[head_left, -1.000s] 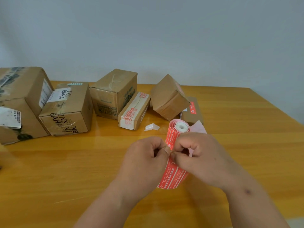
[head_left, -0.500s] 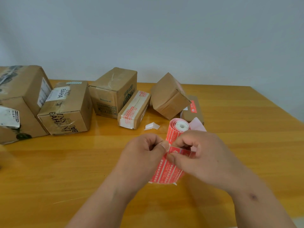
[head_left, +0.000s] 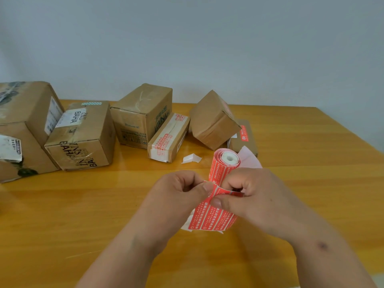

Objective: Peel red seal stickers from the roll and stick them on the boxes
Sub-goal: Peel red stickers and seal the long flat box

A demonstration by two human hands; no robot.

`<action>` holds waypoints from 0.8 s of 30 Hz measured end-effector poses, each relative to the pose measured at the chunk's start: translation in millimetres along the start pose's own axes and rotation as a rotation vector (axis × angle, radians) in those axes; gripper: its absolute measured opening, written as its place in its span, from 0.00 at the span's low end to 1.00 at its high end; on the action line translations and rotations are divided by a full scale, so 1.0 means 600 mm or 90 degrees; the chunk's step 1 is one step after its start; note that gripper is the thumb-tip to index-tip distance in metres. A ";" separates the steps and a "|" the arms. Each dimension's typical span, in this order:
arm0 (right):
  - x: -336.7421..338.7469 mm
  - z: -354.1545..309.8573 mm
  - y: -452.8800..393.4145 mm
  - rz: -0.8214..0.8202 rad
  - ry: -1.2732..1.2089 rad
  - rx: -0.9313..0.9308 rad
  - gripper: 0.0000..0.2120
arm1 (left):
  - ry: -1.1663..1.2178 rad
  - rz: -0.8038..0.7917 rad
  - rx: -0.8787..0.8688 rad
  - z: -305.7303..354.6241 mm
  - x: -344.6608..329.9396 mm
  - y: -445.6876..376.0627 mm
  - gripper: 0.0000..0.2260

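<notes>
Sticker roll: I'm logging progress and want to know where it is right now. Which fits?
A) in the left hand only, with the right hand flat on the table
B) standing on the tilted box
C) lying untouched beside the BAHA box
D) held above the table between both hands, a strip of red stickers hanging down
D: the left hand and right hand both pinch the sticker roll over the table, its red sticker strip hanging below.

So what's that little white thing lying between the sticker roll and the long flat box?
A small scrap of white paper, alone on the table, seen in the head view.
</notes>
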State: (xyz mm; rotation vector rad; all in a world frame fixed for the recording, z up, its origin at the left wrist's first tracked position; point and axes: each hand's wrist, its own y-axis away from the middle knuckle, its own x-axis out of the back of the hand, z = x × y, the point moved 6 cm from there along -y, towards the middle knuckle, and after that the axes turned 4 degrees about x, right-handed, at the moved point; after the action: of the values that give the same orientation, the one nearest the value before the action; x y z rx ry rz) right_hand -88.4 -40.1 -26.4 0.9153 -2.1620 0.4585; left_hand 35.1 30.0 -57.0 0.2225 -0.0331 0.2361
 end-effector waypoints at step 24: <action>0.003 0.006 0.005 0.054 -0.019 0.053 0.15 | 0.084 0.033 0.039 -0.013 -0.004 -0.003 0.15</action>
State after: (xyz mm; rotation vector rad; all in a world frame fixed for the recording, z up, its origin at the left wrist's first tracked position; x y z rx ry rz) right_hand -93.3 -40.6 -27.5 0.8825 -2.2293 0.5844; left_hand 33.5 29.5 -65.4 0.2661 0.0998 0.3033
